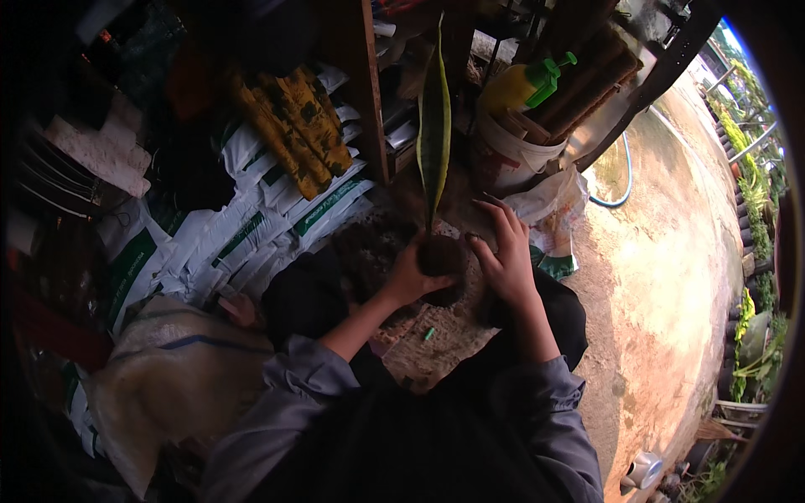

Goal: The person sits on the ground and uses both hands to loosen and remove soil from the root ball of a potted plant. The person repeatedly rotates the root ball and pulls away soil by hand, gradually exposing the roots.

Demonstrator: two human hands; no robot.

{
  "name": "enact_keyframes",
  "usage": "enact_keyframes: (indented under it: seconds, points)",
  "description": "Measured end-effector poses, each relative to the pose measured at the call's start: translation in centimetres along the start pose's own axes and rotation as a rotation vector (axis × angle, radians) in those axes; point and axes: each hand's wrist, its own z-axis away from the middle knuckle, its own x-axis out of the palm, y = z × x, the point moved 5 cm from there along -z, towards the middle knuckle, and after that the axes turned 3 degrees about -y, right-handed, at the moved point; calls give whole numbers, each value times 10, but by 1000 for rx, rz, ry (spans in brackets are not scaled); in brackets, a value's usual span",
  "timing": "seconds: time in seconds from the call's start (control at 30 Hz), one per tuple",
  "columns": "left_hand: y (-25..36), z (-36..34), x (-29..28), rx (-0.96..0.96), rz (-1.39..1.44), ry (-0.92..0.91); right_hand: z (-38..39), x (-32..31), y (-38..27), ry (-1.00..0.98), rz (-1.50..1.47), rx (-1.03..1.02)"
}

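A snake plant leaf (434, 126), long, upright and dark green with yellow margins, rises from a round dark brown clump (442, 255) that looks like soil or a small pot. My left hand (408, 274) is wrapped round the clump's left side and holds it above the ground between my knees. Just to the right of the clump, my right hand (506, 251) has its fingers spread, with nothing seen in it. Loose dark soil (369, 247) lies on the ground beyond my left hand. A small green piece (429, 334) lies on the ground below the clump.
White and green plastic sacks (251, 226) are piled at the left, with a yellow patterned cloth (293, 126) on top. A white bucket (511, 155) at the back right holds a yellow-green spray bottle (524, 84). A wooden post (374, 92) stands behind; a pale woven sack (184, 360) lies near left.
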Motion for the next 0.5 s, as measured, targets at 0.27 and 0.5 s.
enact_keyframes:
  seconds: [0.27,0.5]
  points:
    - [33,-13,-32,35,-73,235,7,43,-34,-96,436,-153]
    - [24,-18,-34,64,-7,265,2,45,-37,-109,457,-154]
